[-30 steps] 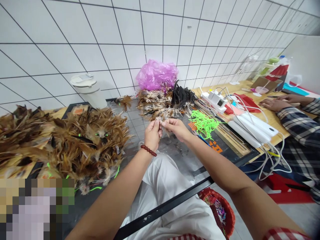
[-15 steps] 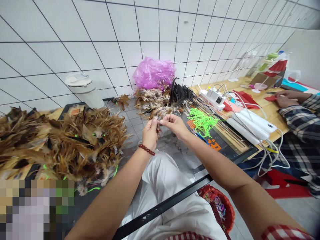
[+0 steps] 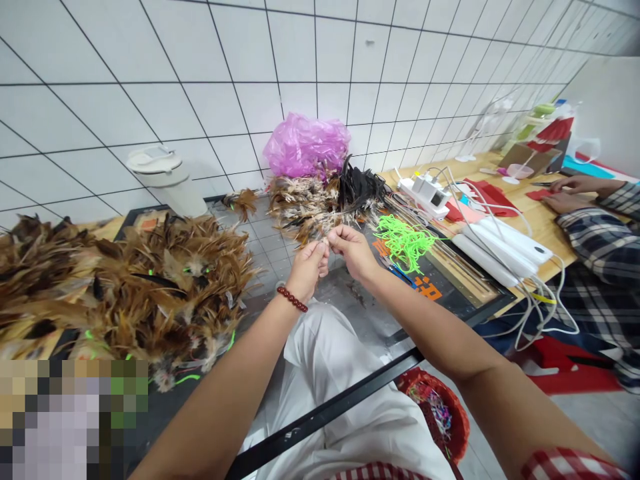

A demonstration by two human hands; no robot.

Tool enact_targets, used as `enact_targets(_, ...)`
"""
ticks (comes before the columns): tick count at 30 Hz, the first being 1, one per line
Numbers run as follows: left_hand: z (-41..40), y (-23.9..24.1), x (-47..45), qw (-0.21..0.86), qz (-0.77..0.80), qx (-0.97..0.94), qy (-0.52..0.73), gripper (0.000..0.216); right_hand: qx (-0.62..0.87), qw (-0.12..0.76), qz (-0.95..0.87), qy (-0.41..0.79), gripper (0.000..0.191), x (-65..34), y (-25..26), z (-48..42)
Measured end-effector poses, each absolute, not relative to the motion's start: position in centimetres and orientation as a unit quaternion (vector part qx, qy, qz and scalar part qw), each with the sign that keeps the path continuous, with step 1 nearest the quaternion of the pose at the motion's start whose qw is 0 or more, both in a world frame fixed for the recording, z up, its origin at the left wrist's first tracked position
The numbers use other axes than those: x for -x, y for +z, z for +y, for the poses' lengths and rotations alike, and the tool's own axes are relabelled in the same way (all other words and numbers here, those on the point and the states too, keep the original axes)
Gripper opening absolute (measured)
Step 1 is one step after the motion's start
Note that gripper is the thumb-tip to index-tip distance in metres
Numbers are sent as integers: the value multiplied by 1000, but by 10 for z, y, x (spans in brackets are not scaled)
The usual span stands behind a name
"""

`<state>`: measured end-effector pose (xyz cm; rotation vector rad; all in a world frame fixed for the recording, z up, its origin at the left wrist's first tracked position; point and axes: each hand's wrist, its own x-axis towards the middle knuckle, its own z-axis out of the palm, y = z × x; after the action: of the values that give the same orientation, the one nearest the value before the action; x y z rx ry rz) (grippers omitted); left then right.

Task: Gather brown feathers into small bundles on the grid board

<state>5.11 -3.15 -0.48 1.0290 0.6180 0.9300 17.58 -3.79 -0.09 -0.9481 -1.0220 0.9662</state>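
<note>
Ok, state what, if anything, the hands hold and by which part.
Cannot be told: the left hand and right hand pinch close together, hiding anything held.

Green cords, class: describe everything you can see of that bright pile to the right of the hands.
The green cords form a loose, tangled heap of many thin, bright strands, some crossing and looping, with stray ends poking outward. They look smooth and string-like, though the exact material cannot be told. The heap lies on a dark surface, apart from the right hand, with orange marks nearby.
</note>
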Motion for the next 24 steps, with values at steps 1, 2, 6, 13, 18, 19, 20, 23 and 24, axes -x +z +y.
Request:
enact_targets(1,-31,-4,-51,725,281,-467,420,39,421,677,-421,432,26,-179,-1,-36)
enact_targets(2,-31,-4,-50,725,282,-467,421,39,424,694,-392,430,27,-184,0,-34)
enact_targets(6,-29,-7,-51,724,287,-458,428,41,426,727,-354,405,30,-201,4,-29)
enact_targets(13,-25,-9,-50,736,273,-430,445,38,439,674,-441,398,40,-199,29,-53)
enact_targets(18,-23,-8,-48,745,258,-385,480,34,506,438,-607,429,33,-244,59,-143)
enact_targets(19,-23,-7,-48,746,254,-371,492,33,510,384,-614,465,30,-259,60,-169)
enact_targets(20,-23,-7,-48,746,252,-357,503,32,528,332,-602,498,28,-274,58,-194)
enact_targets(23,-23,-6,-49,744,250,-324,528,29,625,155,-556,525,18,-310,39,-268)
enact_targets(24,-24,-6,-49,743,253,-316,533,28,668,86,-567,474,13,-317,31,-288)
